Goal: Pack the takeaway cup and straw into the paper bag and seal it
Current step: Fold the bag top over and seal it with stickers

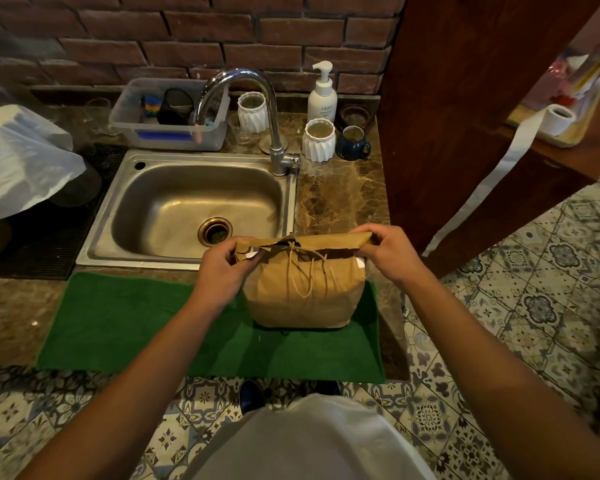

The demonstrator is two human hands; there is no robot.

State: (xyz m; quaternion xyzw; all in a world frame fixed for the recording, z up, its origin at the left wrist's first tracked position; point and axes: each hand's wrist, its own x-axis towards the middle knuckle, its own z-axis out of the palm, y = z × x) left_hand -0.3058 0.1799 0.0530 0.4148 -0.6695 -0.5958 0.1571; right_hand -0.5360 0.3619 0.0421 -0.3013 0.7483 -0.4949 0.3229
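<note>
A brown paper bag (pixel 303 299) stands upright on a green mat (pixel 136 323) at the counter's front edge. Its top is folded over toward me, and its twine handles hang down the front face. My left hand (pixel 224 268) pinches the left end of the folded top. My right hand (pixel 388 252) pinches the right end of the fold. The cup and straw are hidden; I cannot tell what is inside the bag.
A steel sink (pixel 194 209) with a chrome tap (pixel 257 109) lies just behind the bag. Behind it stand a plastic tub (pixel 170 114), two white ribbed cups (pixel 318 139), a blue mug (pixel 353 143) and a soap pump (pixel 323 93). A wooden post (pixel 465 116) rises on the right.
</note>
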